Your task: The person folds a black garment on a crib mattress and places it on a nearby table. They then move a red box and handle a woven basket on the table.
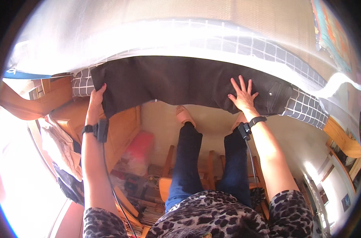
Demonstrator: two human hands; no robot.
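A pair of dark trousers (168, 80), laid out lengthwise in a long band, spans the bed edge before me. Its left end is pinched in my left hand (97, 96), with the thumb on top of the cloth and the other fingers hidden. Toward the right end, my right hand (243, 96) lies flat on the fabric, fingers spread. A small shiny stud (270, 93) and some seams show to the right of that hand. Beneath the trousers, grey bedding with a white grid (305, 104) sticks out at both ends.
White netting (168, 35) hangs along the far side of the trousers. At left stand a wooden cabinet (123, 131) and a heap of draped clothes (58, 142). Wooden chair parts (165, 184) are by my legs. A wooden bed rail (341, 136) shows at right.
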